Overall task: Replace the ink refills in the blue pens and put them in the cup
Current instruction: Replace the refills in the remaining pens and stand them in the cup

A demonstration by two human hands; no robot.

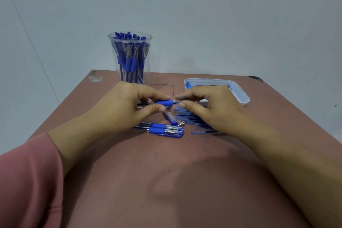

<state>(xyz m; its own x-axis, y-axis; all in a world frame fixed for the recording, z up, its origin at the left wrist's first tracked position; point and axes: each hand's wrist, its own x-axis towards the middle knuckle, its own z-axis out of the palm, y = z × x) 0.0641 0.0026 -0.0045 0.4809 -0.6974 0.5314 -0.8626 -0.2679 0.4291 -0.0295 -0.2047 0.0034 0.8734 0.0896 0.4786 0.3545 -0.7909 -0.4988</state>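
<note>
The left grip (127, 105) pinches a clear plastic pen (165, 102) by its blue rubber sleeve; the right grip (212, 109) pinches its tip. A clear cylindrical cup (130, 65) stands at 11 o'clock.

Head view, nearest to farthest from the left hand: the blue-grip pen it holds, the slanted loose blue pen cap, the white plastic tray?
1. Blue-grip pen: pinched in the left hand.
2. Slanted loose blue pen cap: beside its thumb.
3. White plastic tray: far right.
</note>
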